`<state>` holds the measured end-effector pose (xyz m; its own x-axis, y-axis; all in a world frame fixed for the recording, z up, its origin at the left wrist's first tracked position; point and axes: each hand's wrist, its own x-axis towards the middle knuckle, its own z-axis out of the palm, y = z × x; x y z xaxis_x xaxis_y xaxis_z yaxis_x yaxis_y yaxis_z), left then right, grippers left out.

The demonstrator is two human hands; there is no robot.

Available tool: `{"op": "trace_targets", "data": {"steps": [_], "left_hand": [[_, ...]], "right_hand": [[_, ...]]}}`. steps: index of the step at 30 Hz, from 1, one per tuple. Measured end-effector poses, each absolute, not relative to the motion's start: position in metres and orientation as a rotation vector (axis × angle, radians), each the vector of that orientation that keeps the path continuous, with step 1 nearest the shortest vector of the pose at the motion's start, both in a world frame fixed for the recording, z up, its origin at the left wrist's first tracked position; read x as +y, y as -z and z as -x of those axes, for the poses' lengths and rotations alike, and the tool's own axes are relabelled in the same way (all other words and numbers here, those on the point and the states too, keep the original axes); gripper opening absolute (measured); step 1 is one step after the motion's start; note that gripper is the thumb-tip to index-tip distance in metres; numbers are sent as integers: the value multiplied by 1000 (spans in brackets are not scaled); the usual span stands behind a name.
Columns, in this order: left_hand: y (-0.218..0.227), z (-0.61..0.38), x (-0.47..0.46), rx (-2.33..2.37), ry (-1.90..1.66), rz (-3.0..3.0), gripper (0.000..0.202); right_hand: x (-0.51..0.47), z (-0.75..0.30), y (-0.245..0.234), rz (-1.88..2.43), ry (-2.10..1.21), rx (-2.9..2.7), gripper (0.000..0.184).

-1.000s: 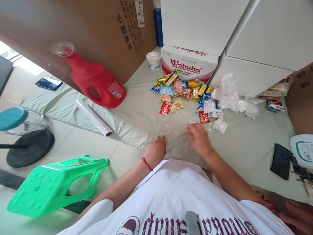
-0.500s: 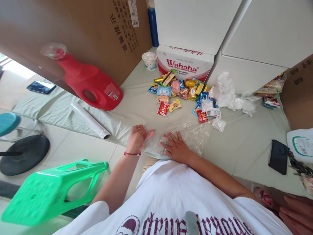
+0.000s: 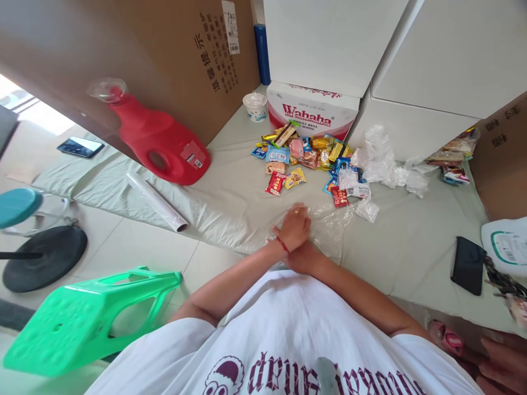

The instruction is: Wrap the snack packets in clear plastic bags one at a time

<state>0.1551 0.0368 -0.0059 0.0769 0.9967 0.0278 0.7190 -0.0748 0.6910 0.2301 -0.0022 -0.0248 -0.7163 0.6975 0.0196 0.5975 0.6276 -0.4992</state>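
My left hand (image 3: 293, 227), with a red cord bracelet (image 3: 282, 244) and a ring, reaches across my right hand (image 3: 302, 259). Its fingers lie bent and slightly apart over a sheet of clear plastic film (image 3: 331, 230). The left hand covers most of my right hand, whose fingers are hidden from me. Under both hands the crinkled film rests on a pale green cloth (image 3: 234, 203). Beyond it lie a red snack packet (image 3: 275, 183), a yellow packet (image 3: 295, 178) and a heap of wrapped snacks (image 3: 304, 153).
Crumpled clear wrapping (image 3: 376, 159) lies right of the snacks. A Wahaha carton (image 3: 313, 109) and a paper cup (image 3: 255, 107) stand behind. Leftward are a red jug (image 3: 164, 142), a film roll (image 3: 156, 202) and a green stool (image 3: 90, 318). A phone (image 3: 468, 266) lies right.
My left hand has moved right, from the film's left side to across my right hand. My right hand, spread flat on the film before, is now mostly covered.
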Motion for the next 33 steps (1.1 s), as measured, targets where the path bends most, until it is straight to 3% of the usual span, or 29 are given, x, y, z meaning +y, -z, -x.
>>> {"op": "trace_targets", "data": {"steps": [4,10,15,19,21,23,25,28,33], "left_hand": [[15,-115,57,1990,-576,-1816,51],[19,-84,44,2019,-362,-2083,55],[22,-75,34,2013,-276,-2164,56],[25,-72,29,2018,-278,-2159,58],[26,-72,29,2018,-283,-2147,58],[26,-71,29,2013,-287,-2146,58],[27,-71,30,2001,-289,-2155,59],[27,-69,29,1991,-296,-2161,59],[28,-67,27,1985,-360,-2145,59]], "right_hand": [[-6,-244,16,929,-645,-2825,40],[-3,-260,13,782,-674,-2907,49],[-5,-295,9,697,-944,-2875,46],[36,-317,-18,600,-1256,-2735,32],[79,-312,-30,800,-1139,-2651,33],[130,-295,-34,1029,-760,-2616,38],[180,-271,-29,1103,-490,-2688,56],[233,-241,-17,1111,-404,-2884,76],[242,-263,-20,1145,-328,-2885,61]]}}
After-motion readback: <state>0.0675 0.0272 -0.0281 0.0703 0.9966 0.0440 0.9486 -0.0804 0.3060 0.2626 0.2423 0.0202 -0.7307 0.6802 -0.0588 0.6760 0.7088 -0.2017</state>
